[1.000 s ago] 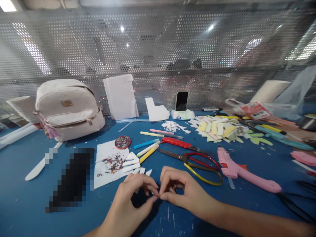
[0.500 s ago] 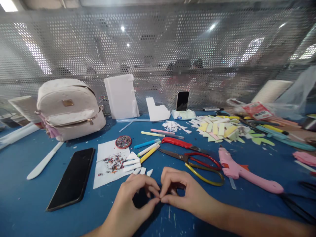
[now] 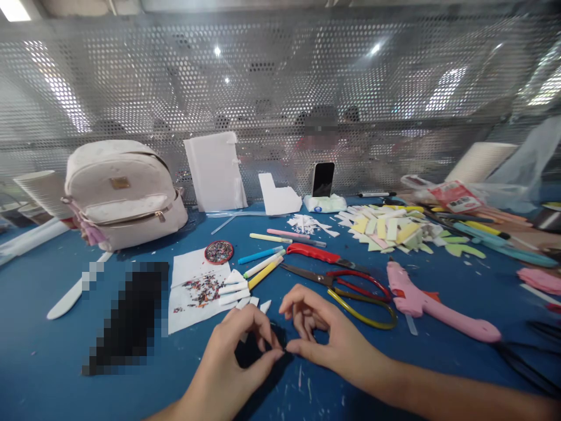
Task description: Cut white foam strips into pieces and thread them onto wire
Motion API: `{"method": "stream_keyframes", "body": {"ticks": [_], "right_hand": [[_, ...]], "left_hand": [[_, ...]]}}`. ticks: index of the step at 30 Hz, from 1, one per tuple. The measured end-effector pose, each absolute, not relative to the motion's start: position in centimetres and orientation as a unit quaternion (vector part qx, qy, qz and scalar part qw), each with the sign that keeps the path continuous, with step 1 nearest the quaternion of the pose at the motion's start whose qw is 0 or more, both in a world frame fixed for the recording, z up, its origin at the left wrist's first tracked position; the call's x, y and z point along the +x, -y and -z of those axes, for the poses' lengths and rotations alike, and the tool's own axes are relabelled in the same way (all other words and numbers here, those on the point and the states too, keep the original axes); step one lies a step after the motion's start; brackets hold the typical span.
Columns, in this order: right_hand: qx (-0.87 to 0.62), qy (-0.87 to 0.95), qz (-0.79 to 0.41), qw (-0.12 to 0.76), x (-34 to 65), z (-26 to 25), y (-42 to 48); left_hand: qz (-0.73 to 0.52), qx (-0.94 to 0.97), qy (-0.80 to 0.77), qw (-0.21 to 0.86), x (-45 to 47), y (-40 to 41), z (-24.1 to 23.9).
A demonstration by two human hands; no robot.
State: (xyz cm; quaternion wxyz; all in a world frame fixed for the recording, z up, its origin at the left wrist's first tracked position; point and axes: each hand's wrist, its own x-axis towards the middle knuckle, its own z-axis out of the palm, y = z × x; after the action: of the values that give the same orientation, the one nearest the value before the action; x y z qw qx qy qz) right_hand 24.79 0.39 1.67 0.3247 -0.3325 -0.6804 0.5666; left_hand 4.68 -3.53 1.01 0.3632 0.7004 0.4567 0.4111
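Low over the table, my left hand (image 3: 239, 356) is closed, thumb and forefinger tips pinched together. Whatever they pinch is too small to make out. Just to its right, my right hand (image 3: 328, 336) is open, forefinger lifted away from the thumb. A tiny dark speck shows near its thumb tip. Small white pieces (image 3: 232, 289) lie in a fan beyond my left hand, touching a white sheet (image 3: 184, 313) scattered with coloured bits. On that sheet's far corner rests a round red-rimmed dish (image 3: 219, 252) of mixed specks. Red-and-yellow-handled scissors (image 3: 326, 280) lie beyond my right hand.
A pink glue gun (image 3: 442, 307) with a black cord lies right. Behind the scissors are a red-handled cutter (image 3: 313, 252), several markers (image 3: 262, 254) and a heap of paper strips (image 3: 385, 228). A backpack (image 3: 125, 199), a blurred-out dark object (image 3: 131, 316) and a white knife-shaped tool (image 3: 70, 298) occupy the left.
My right forefinger has lifted off its thumb, parting that hand's pinch beside my left hand. My left hand keeps nearly the same pose.
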Motion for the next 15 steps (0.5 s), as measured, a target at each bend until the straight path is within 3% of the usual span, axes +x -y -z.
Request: {"method": "stream_keyframes", "body": {"ticks": [15], "right_hand": [[-0.298,0.733,-0.539,0.289,24.6,-1.75,-0.53]], "left_hand": [[-0.387,0.704,-0.452,0.388,4.59,3.59,-0.81]]}}
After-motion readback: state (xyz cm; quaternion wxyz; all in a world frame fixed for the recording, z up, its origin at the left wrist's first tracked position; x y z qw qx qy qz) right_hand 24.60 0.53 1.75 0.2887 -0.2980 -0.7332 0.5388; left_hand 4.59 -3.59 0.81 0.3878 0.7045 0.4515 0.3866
